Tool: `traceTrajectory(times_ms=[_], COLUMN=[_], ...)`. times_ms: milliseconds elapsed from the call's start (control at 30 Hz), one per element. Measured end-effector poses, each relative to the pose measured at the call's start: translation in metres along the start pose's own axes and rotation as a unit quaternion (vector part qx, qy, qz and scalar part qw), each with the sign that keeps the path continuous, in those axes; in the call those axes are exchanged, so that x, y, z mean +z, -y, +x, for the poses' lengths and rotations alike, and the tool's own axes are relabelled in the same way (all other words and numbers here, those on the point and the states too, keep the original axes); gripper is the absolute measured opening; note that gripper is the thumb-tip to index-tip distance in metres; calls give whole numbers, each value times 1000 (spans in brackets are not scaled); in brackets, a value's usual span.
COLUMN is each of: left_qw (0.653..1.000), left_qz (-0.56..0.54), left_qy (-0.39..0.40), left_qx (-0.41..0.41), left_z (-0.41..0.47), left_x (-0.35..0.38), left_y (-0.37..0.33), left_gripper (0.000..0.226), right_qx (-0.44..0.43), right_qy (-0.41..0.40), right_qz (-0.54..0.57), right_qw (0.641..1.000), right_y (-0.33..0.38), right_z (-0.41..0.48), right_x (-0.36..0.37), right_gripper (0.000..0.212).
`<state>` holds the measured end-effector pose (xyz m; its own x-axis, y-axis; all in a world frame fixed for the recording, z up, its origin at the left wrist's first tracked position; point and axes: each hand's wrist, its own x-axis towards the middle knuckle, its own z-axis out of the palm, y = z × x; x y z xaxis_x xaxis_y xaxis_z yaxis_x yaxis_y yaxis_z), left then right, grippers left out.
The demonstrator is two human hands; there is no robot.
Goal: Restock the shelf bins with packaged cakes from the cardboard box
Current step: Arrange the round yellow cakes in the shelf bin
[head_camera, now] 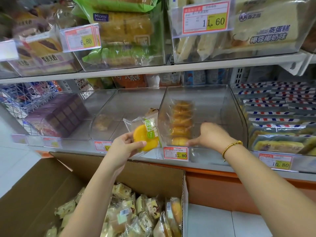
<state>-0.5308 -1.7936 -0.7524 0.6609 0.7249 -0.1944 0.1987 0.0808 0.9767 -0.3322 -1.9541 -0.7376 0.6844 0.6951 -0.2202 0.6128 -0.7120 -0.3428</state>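
Yellow and round in a clear wrapper with a green label, the cake (145, 136) is held just in front of the shelf edge, above the cardboard box (34, 194) and left of the clear bin (222, 106), where a row of golden cakes (182, 122) runs front to back. That row looks loosely set, so a careless push could tip it sideways or send a pack over the low front lip. The slick wrapper could also slip from a light grip and drop back into the box. The left hand (124, 147) grips the yellow cake, thumb across its face and fingers curled behind. The right hand (212, 135), with a bead bracelet (230, 147) at the wrist, reaches into the bin. Its fingers seem stretched almost straight against the front pack, though blur makes that uncertain.
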Motion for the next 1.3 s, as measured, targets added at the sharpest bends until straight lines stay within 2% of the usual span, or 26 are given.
traceTrajectory(times_ms=[33, 100, 167, 233, 300, 367, 433, 500, 533, 600, 633, 667, 733, 800, 867, 933, 1000, 1067, 1133, 1200, 1300], left_qw=[1000, 1000, 999, 998, 998, 998, 998, 991, 984, 966, 956, 948, 938, 936, 941, 950, 958, 958, 949, 939, 941], left_qz=[6, 2, -26, -54, -54, -18, 35, 106, 146, 216, 245, 264, 282, 280, 262, 233, 217, 234, 282, 325, 321], left_qy=[4, 13, 24, 34, 43, 48, 51, 57, 61, 68, 74, 80, 92, 108, 112, 89, 31, -38, -58, -37, -11], left_qx=[0, 4, 3, 4, 12, 24, 29, 54, 78, 125, 143, 157, 176, 183, 183, 190, 187, 160, 129, 109, 110], left_z=[-1, -3, -5, -7, -10, -12, -14, -17, -18, -19, -19, -17, -13, -7, 1, 10, 21, 35, 48, 57, 57], left_x=[0, -1, 0, 2, 4, 4, 2, 2, 5, 14, 19, 23, 31, 38, 45, 54, 60, 60, 56, 53, 48], left_y=[0, 0, -2, -6, -11, -15, -20, -25, -27, -36, -41, -47, -57, -65, -70, -72, -71, -64, -51, -36, -23], left_gripper=[43, 45, 53, 55, 52, 55, 58, 53, 51, 49, 48, 48, 49, 51, 59, 79, 93, 78, 42, 23, 22], right_qx=[15, 34, 35, 36, 37, 3, -25, -103, -161, -237, -253, -263, -266, -246, -218, -168, -79, -6, 46, 96, 113], right_qy=[29, 89, 133, 145, 150, 129, 3, -109, -111, -8, 44, 62, 33, 17, 0, -46, -140, -247, -294, -288, -261], right_qz=[23, 139, 256, 317, 300, 184, 65, 71, 87, 125, 130, 127, 144, 202, 253, 287, 313, 276, 174, 87, 54], right_qw=[999, 986, 957, 937, 942, 974, 998, 986, 977, 963, 958, 954, 953, 948, 942, 942, 936, 929, 939, 949, 957], right_y=[-1, -3, -3, 0, 4, 10, 17, 24, 28, 33, 35, 33, 25, 16, 7, -1, -10, -19, -21, -20, -25], right_z=[-1, 7, 15, 24, 25, 19, 6, -8, -16, -26, -29, -28, -23, -23, -24, -21, -10, 6, 26, 49, 90], right_x=[-1, 1, 5, 12, 15, 4, -19, -42, -51, -62, -62, -60, -57, -59, -63, -66, -65, -63, -62, -63, -67], right_gripper=[62, 63, 43, 34, 32, 32, 28, 39, 53, 78, 81, 75, 52, 36, 29, 31, 38, 38, 28, 26, 32])
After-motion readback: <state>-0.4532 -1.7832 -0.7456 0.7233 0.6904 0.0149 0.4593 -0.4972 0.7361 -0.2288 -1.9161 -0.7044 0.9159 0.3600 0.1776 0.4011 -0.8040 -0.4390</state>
